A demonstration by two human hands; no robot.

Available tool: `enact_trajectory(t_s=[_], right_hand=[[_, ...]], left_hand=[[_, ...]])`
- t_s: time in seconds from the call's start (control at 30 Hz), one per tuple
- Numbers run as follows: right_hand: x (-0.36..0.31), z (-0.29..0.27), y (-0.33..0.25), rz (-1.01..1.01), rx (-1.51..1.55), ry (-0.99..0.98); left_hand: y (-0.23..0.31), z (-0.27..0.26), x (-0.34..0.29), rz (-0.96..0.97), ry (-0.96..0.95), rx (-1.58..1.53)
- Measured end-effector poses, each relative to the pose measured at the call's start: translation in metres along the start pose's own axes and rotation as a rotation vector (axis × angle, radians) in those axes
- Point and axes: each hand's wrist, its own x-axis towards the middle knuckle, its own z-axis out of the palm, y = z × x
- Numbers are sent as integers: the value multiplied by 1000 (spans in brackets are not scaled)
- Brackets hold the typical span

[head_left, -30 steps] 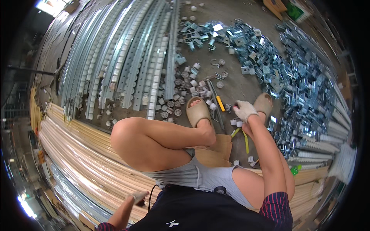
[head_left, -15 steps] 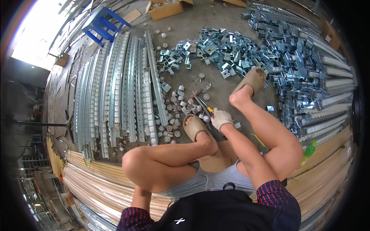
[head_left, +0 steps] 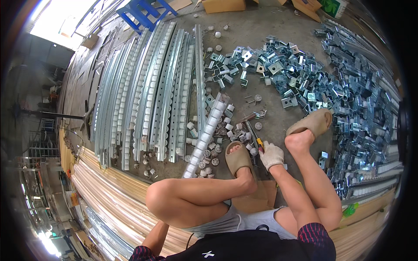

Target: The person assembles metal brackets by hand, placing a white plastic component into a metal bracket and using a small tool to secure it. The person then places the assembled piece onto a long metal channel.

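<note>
Head view: the gloved right hand (head_left: 271, 156) curls its fingers around a yellow-handled tool (head_left: 260, 142) near the left sandal (head_left: 237, 161) — a slip could jab the exposed toes (head_left: 235, 148). The left hand is hidden, grip untellable; the slanting roller track (head_left: 206, 137), if knocked, could scatter loose rollers (head_left: 214, 161) beside it.

Black top (head_left: 257, 248), red-striped sleeves (head_left: 311, 235)

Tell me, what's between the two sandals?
Between the sandals, the head view shows the gloved right hand, a yellow-handled tool touching it, and small white wheels.
</note>
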Motion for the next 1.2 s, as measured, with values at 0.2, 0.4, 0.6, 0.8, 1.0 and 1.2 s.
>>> enact_trajectory(t_s=[0.2,0.4,0.6,0.8,1.0,1.2], right_hand=[[15,-16,1,66,72,-104],[18,-11,-1,133,132,-101],[10,-23,-9,92,164,39],[1,-37,23,175,315,-29],[-17,-60,63,-7,392,22],[-9,-159,-1,-189,320,-20]], left_hand=[[58,-5,-12,58,-77,-29],[162,-74,53,296,-19,-22],[207,-48,176,254,114,69],[130,-60,181,259,247,401],[179,-98,109,506,337,483],[307,-113,157,566,-381,511]])
